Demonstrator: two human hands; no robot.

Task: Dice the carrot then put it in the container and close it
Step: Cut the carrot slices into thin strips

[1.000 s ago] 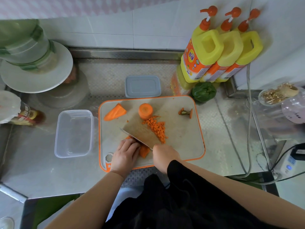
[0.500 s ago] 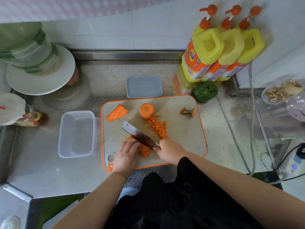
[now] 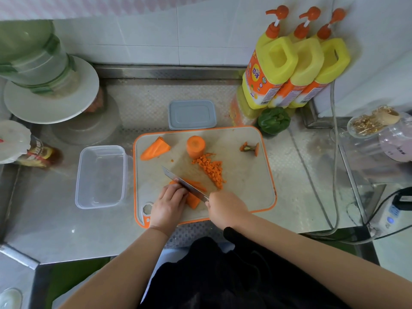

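Observation:
On the orange-rimmed cutting board (image 3: 245, 186) my left hand (image 3: 168, 202) presses down a carrot piece (image 3: 192, 200) at the near left. My right hand (image 3: 225, 209) grips the cleaver (image 3: 185, 184), whose blade stands on edge in that piece, with thin carrot strips (image 3: 197, 185) just beyond it. A pile of diced carrot (image 3: 211, 169) lies mid-board. A carrot stump (image 3: 195, 146) stands upright behind it, a carrot wedge (image 3: 155, 148) lies far left, and the carrot top (image 3: 249, 148) far right. The clear container (image 3: 100, 177) sits empty left of the board. Its grey lid (image 3: 192, 114) lies behind the board.
Three yellow pump bottles (image 3: 289, 70) and a green pepper (image 3: 274, 120) stand at the back right. A white plate with a green-banded tub (image 3: 44, 85) is at the back left, a sauce bottle (image 3: 33, 150) at the left, a glass jar (image 3: 376, 130) and cables (image 3: 334, 152) at the right.
The cleaver has swung from lying flat and tilted to standing on edge in the carrot piece, and thin strips now show beside the blade. My left hand stayed on the carrot.

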